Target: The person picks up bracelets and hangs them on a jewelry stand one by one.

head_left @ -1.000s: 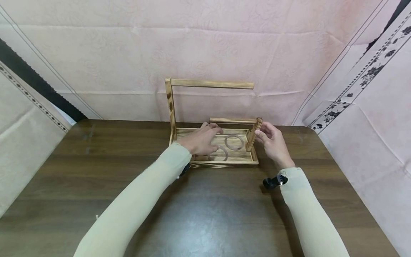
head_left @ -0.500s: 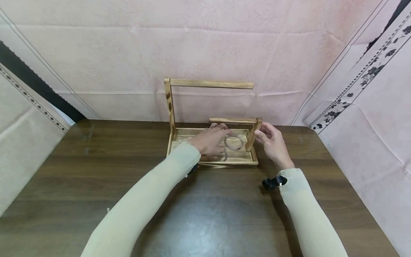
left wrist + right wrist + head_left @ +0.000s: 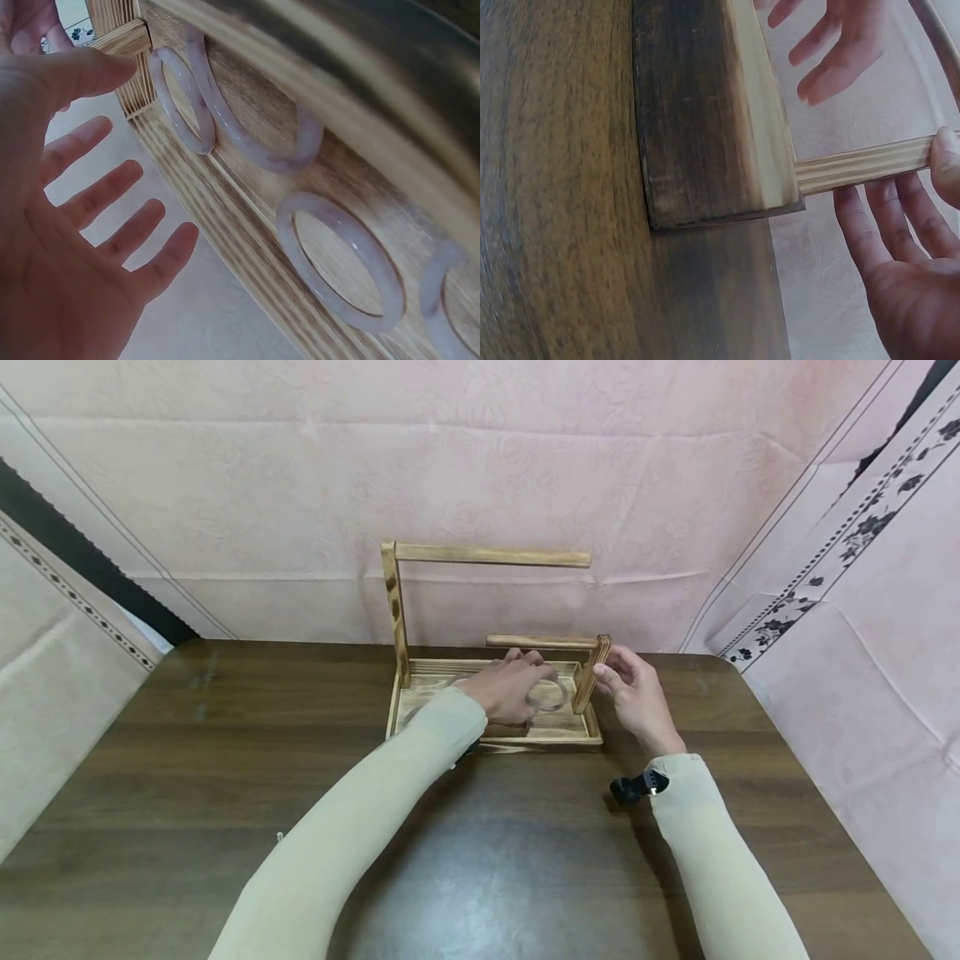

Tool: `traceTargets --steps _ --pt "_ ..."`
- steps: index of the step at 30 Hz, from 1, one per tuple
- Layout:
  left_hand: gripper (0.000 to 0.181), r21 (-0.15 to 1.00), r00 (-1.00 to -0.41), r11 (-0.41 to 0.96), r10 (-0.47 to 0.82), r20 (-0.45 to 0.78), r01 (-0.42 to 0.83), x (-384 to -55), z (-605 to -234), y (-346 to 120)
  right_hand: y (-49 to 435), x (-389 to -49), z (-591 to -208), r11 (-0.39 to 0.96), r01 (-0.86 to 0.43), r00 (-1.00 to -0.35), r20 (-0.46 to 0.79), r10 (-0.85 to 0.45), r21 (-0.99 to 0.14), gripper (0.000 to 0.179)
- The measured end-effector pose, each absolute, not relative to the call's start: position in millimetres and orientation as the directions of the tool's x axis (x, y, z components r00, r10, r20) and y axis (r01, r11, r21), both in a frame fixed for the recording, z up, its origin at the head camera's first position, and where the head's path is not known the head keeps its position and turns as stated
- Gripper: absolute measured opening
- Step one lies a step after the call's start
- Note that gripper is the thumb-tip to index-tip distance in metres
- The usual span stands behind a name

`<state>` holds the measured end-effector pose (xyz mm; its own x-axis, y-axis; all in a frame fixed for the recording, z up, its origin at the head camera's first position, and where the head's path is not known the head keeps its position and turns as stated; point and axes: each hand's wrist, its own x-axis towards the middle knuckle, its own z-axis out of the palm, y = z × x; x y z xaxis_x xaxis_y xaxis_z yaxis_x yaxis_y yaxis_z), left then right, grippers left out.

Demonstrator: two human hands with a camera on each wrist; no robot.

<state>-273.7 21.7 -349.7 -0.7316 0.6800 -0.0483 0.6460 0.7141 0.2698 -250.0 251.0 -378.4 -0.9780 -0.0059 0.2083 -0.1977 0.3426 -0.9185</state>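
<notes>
Four pale pinkish-lilac stone-like bangles show up in the left wrist view, all lying flat on the floor of a light wooden tray-shaped stand [image 3: 495,743] with scorched edges. The bangle nearest the short post [image 3: 182,101] overlaps the second bangle [image 3: 259,124], a third bangle [image 3: 341,262] lies apart from those two, and the fourth bangle [image 3: 442,300] is cut off at the frame edge.

The stand sits at the far middle of a dark brown wooden table [image 3: 187,777]. It has a tall post with a long wooden top bar [image 3: 491,557] on its left side and a short slatted post [image 3: 591,674] with a shorter wooden bar [image 3: 540,642] on its right side.

The left hand [image 3: 508,687] hovers over the tray, fingers spread and relaxed, palm facing the bangles, not gripping anything. From the head view its fingertips are right by the one bangle visible there, but I can't tell if they actually touch it.

The right hand [image 3: 633,693] is at the short post, thumb on one side and fingers along the other, so it's lightly pinching that post [image 3: 866,165].

Pink patterned fabric [image 3: 480,468] hangs behind the table.
</notes>
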Motion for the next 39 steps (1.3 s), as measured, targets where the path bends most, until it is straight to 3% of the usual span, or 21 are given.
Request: traceTargets --steps 39 --pt "0.072 0.230 -0.713 0.753 0.658 -0.242 0.617 -285 -359 55 251 -251 -382 0.307 -0.199 -0.978 0.206 -0.012 -0.930 0.039"
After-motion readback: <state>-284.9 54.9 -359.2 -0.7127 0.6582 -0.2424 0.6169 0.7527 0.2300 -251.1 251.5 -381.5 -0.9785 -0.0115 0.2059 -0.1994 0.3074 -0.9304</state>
